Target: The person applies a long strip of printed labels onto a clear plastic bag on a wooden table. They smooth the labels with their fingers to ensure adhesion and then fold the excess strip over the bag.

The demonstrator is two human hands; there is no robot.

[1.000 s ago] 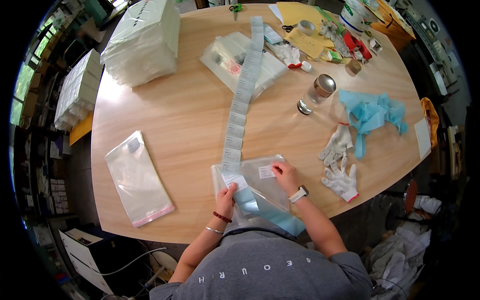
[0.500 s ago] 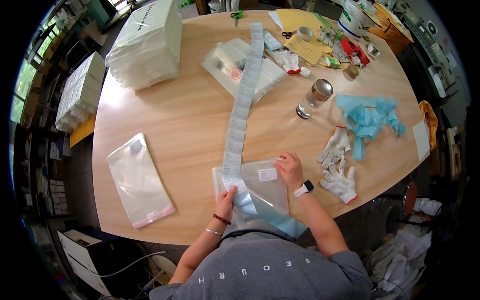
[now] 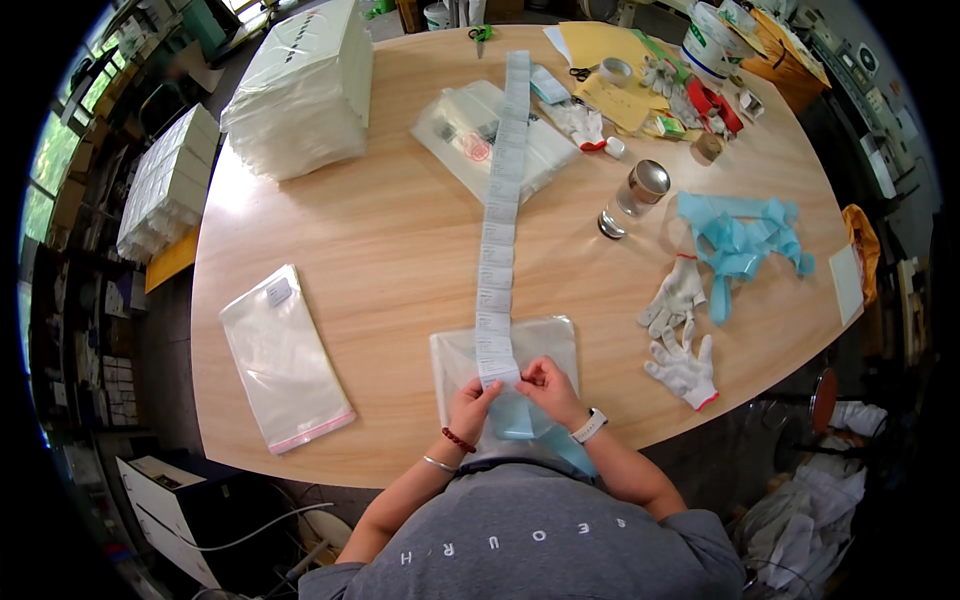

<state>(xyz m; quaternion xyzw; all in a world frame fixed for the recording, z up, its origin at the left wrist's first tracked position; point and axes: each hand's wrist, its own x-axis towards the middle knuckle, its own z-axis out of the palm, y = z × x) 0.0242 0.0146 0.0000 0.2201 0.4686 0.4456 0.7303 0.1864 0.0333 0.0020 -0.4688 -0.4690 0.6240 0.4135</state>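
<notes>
Left hand (image 3: 470, 406) pinches one edge of the label strip (image 3: 497, 250), right hand (image 3: 546, 391) pinches the other, probably so it's steady right above that clear bag (image 3: 453, 352).

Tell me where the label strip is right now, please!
In the head view, the label strip runs down the middle of the table, across the far bags, to the left hand and right hand at the near side.
</notes>
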